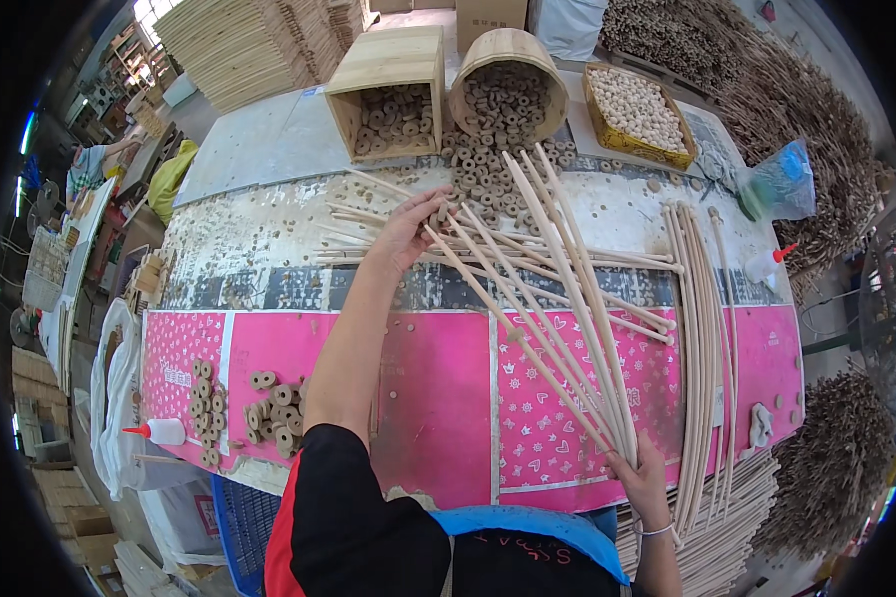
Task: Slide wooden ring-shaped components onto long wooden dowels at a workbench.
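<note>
Head view: the sticks [619,428] rise in a fan over the tabletop [438,398], below the tub [513,45] and reaching up toward the rings [483,174] spilled at its mouth. The right hand [639,468], well below the tub and to its right, is closed around their gathered lower ends. The left hand [413,227], below the tub and to its left, is pinched at the upper tips on what appears to be a ring [444,211]; the fingers partly hide the contact, so whether it sits on a stick cannot be determined. Assessment: the sticks should be light and stiff, fairly smooth, inclined to roll or splay when loosely bunched, and liable to snap if bent sideways. A firm bundle hold near the lower ends is judged sound. The rings appear hard, light and not readily damaged; a fingertip pinch on the outer rim, leaving the bore clear, is judged best.
</note>
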Demonstrator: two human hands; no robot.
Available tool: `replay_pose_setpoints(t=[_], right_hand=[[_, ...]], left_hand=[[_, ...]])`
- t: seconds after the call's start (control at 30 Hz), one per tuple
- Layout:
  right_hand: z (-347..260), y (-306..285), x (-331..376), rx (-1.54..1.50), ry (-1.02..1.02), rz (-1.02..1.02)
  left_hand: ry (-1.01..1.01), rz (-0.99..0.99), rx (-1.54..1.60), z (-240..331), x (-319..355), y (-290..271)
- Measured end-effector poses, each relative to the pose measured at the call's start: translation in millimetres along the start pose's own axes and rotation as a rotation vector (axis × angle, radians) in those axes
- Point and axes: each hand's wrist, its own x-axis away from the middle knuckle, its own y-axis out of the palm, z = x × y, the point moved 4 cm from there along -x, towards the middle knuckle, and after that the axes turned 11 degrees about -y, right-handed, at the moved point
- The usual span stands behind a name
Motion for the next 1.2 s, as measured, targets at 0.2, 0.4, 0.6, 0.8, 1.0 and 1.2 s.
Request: replay_pose_setpoints(t=[0.2, 0.4, 0.6, 0.8, 1.0, 1.2], right_hand=[[6.1, 9.6, -3.0, -0.161, 0.041, -0.036], [8.1, 11.3, -3.4, -0.168, 0.058, -0.046], [8.5, 14.3, -3.5, -0.188, 0.043, -0.042], [13.5, 16.2, -2.9, -0.200, 0.032, -0.049], [13.9, 16.1, -2.4, -0.199, 0.040, -0.049], [3.4, 9.8, -2.2, -0.038, -0.019, -0.043]], left_hand=[[-0.042, -0.055, -0.081, 5.4, 8.8, 5.8], [0.039, -0.099, 0.034, 10.7, 14.6, 5.3], [0.074, -0.044, 0.064, 9.1, 23.7, 12.2], [0.071, 0.003, 0.101, 0.9, 16.1, 3.7], [0.014, -0.026, 0.135, -2.5, 9.6, -8.2], [-0.087, -0.016, -0.079, 13.9, 16.6, -16.2]])
